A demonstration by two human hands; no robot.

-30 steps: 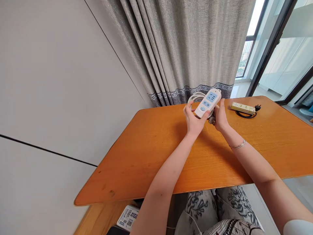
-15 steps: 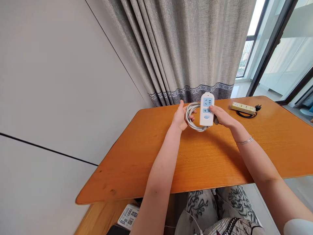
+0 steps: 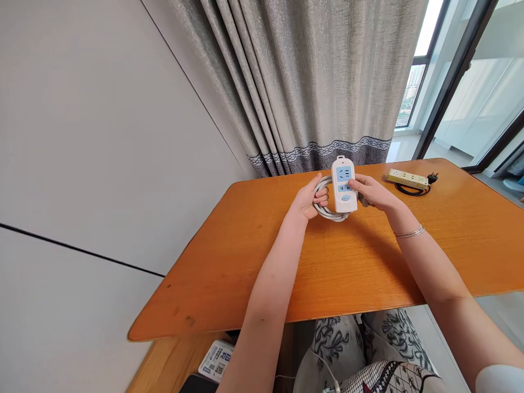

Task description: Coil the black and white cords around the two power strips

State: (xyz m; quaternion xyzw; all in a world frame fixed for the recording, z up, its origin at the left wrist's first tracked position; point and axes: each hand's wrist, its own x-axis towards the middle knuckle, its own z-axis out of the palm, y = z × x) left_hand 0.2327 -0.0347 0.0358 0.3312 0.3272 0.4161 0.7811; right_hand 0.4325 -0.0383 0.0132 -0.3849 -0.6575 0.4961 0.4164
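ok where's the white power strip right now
In the head view, the white power strip is right of centre, in the right hand above the table, with its coiled cable in the left hand beside it.

Power strip (image 3: 343,193) held over table (image 3: 229,256), between left hand (image 3: 309,198) and right hand (image 3: 373,194).
Cord coil (image 3: 329,216) held left of strip; second strip (image 3: 407,179) set on table, farther right; curtain (image 3: 335,82) hung behind table.
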